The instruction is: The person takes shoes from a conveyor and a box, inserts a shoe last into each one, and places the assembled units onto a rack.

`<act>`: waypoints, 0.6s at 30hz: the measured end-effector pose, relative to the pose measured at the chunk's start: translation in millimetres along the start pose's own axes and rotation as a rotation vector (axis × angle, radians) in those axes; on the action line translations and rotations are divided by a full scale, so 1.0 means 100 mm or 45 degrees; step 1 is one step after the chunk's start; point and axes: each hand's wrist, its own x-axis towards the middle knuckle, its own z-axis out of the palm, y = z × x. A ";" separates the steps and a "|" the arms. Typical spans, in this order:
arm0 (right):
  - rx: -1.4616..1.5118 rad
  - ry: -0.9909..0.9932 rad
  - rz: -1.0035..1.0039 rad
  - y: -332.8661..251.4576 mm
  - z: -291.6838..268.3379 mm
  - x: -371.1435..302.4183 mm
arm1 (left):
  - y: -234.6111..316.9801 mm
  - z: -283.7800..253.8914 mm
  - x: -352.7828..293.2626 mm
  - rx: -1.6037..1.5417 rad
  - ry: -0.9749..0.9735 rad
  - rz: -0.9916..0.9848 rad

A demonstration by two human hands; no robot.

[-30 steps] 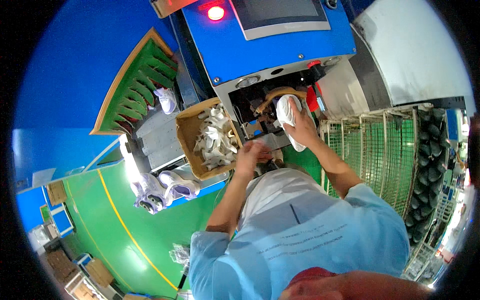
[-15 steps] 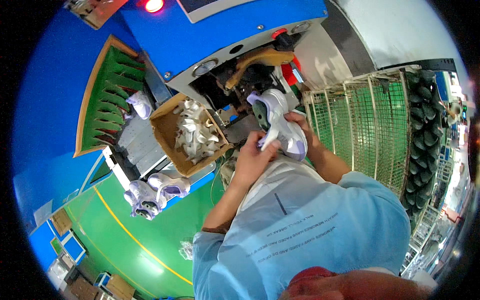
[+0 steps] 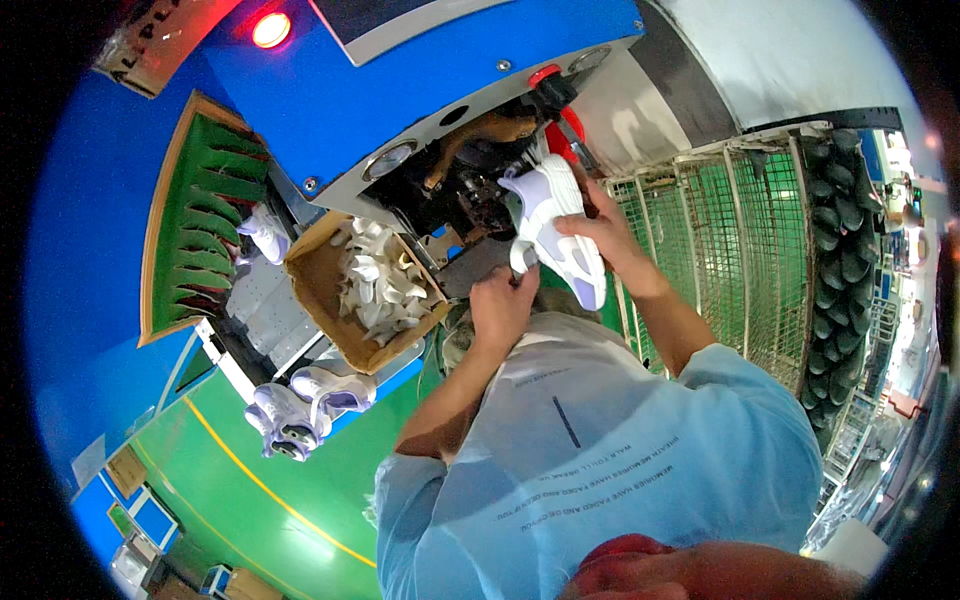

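A white and lavender sneaker (image 3: 562, 225) hangs in front of the machine's opening, its side turned up and its sole edge to the right. My right hand (image 3: 606, 232) is closed around it from the right, the thumb lying across its side. My left hand (image 3: 502, 305) is closed too, thumb and fingers pinching a white flap at the shoe's left edge. The inside of the shoe is mostly hidden at this angle. Just beyond it, the machine's dark opening (image 3: 470, 190) holds metal parts and a yellowish-brown piece.
At my left, a cardboard box (image 3: 310, 305) holds several white curved pieces. Sneakers (image 3: 300, 410) stand beside it, near a wooden-framed holder (image 3: 160, 240) of green pieces. The blue machine (image 3: 400, 90) carries a red knob (image 3: 544, 76). A wire rack (image 3: 740, 260) stands close at my right.
The sneaker has turned so its side shows rather than its opening. My right hand has moved up along it, thumb over its side. My left hand has slid lower, to the flap.
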 end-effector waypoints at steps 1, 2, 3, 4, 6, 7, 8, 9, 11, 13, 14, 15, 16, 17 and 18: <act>-0.169 0.043 -0.027 -0.04 0.05 0.07 | -0.03 0.06 0.04 -0.041 -0.092 -0.078; -0.342 0.087 -0.054 -0.09 0.10 0.14 | -0.03 0.08 0.12 -0.080 -0.183 -0.158; -0.406 0.076 -0.125 -0.16 0.17 0.20 | 0.11 0.01 0.28 -0.598 -0.212 -0.572; -0.683 0.095 -0.236 -0.09 0.14 0.31 | 0.19 0.01 0.40 -1.117 -0.238 -0.983; -1.126 0.157 -0.113 -0.15 0.39 0.41 | -0.02 0.36 0.47 -1.464 -0.121 -1.012; -1.301 0.061 -0.005 -0.14 0.50 0.48 | -0.18 0.56 0.47 -1.618 -0.175 -1.160; -1.560 0.101 -0.341 0.03 0.50 0.52 | -0.26 0.71 0.50 -1.770 -0.257 -1.303; -1.717 0.010 -0.256 0.05 0.61 0.57 | -0.33 0.76 0.54 -1.691 -0.327 -1.338; -1.888 -0.087 -0.258 0.03 0.84 0.59 | -0.73 1.09 0.42 -1.836 -0.285 -1.325; -1.839 -0.051 -0.267 0.10 0.79 0.54 | -0.77 0.95 0.38 -1.878 -0.338 -1.352; -1.779 -0.031 -0.268 0.13 0.77 0.55 | -0.74 0.80 0.35 -1.876 -0.296 -1.341; -1.888 0.001 -0.289 0.14 0.79 0.57 | -0.71 0.68 0.30 -1.818 -0.339 -1.349; -1.904 0.147 -0.546 0.33 0.67 0.75 | -0.69 0.57 0.27 -1.761 -0.379 -1.360; -1.903 0.157 -0.554 0.34 0.70 0.77 | -0.69 0.47 0.19 -1.690 -0.307 -1.372; -1.898 0.178 -0.563 0.35 0.74 0.79 | -0.73 0.35 0.10 -1.666 -0.256 -1.383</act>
